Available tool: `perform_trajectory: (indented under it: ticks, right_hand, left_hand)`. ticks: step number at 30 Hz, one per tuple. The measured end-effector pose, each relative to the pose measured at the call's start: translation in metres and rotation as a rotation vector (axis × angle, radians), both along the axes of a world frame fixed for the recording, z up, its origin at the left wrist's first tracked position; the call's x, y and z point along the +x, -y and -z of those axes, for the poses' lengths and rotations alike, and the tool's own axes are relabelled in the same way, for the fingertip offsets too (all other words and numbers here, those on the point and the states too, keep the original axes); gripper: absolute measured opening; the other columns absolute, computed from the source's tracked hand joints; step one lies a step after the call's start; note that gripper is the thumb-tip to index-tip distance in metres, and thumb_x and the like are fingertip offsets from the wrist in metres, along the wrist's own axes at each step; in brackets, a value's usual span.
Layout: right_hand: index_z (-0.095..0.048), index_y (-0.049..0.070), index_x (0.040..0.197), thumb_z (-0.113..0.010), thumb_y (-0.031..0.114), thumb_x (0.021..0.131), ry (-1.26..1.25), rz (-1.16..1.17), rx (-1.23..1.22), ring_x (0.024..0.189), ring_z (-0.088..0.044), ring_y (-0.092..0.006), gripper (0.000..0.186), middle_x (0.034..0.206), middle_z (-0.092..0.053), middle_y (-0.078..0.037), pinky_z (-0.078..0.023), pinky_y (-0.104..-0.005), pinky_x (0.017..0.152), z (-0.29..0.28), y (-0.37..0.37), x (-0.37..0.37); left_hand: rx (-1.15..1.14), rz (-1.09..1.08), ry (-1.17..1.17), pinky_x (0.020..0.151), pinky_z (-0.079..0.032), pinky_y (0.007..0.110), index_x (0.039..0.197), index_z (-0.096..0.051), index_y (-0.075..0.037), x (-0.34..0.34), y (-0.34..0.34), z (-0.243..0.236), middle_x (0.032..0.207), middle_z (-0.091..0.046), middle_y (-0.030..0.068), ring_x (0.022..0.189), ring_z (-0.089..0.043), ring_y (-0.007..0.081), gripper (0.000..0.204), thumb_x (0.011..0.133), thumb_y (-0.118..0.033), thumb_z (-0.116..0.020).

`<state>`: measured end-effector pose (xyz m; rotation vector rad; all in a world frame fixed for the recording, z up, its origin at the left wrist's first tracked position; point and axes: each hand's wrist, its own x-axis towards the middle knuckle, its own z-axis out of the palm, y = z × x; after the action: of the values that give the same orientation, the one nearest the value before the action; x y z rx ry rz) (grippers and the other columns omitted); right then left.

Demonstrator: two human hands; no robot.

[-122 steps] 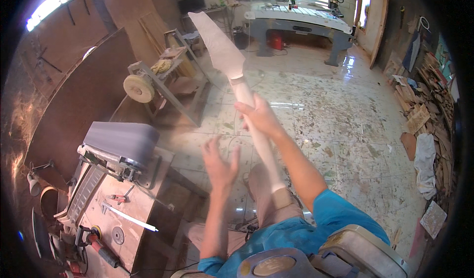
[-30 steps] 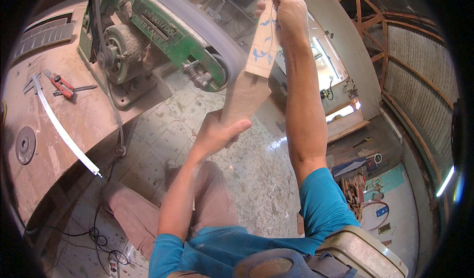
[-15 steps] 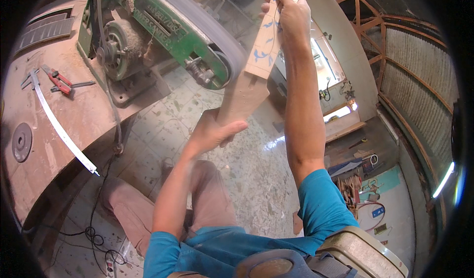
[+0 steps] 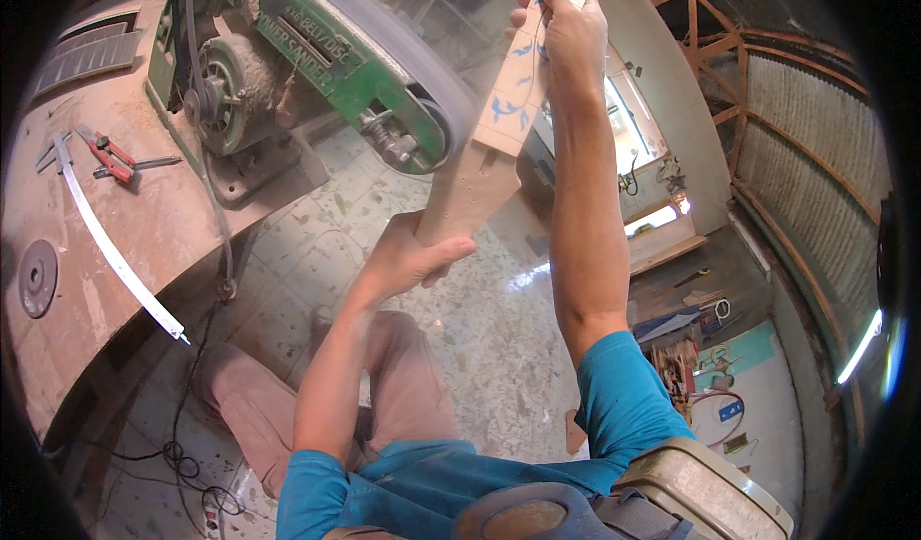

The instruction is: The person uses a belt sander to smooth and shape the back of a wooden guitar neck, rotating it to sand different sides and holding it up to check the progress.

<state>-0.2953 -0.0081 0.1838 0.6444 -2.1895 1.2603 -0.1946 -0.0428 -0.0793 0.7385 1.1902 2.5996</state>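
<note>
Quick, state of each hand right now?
Left hand: closed, holding the plain wide end of the wooden neck.
Right hand: closed, holding the neck's blue-patterned strip.

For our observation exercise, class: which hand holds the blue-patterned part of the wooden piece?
The right hand, higher up; the left hand holds its plain, wider end.

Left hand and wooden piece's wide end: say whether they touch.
Touching: the head view shows the left hand gripping the wooden piece by its wide end, thumb against it.
</note>
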Motion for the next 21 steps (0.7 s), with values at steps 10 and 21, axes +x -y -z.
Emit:
perform_trajectory:
  ticks: [10, 21]
  right_hand:
    - [-0.052, -0.002, 0.115, -0.058, 0.019, 0.103, 0.003, 0.046, -0.02, 0.071, -0.067, -0.0146, 0.025, 0.093, -0.066, -0.012, -0.06, -0.0317, 0.06, 0.004, 0.0051, 0.0058]
    - [-0.053, -0.003, 0.117, -0.057, 0.018, 0.105, -0.034, 0.065, 0.029, 0.068, -0.068, -0.0129, 0.025, 0.091, -0.068, -0.012, -0.06, -0.0275, 0.059, 0.0038, 0.0002, 0.0045]
  left_hand:
    - [-0.009, 0.017, -0.026, 0.041, -0.042, 0.027, 0.083, -0.063, -0.002, -0.0055, 0.0002, 0.0077, 0.061, -0.057, 0.0035, 0.047, -0.054, 0.0109, 0.04, 0.085, -0.036, -0.084]
    - [-0.034, 0.005, -0.054, 0.044, -0.04, 0.028, 0.086, -0.064, -0.002, -0.0035, 0.0031, 0.0082, 0.059, -0.058, 0.0022, 0.046, -0.052, 0.0109, 0.045, 0.085, -0.044, -0.08]
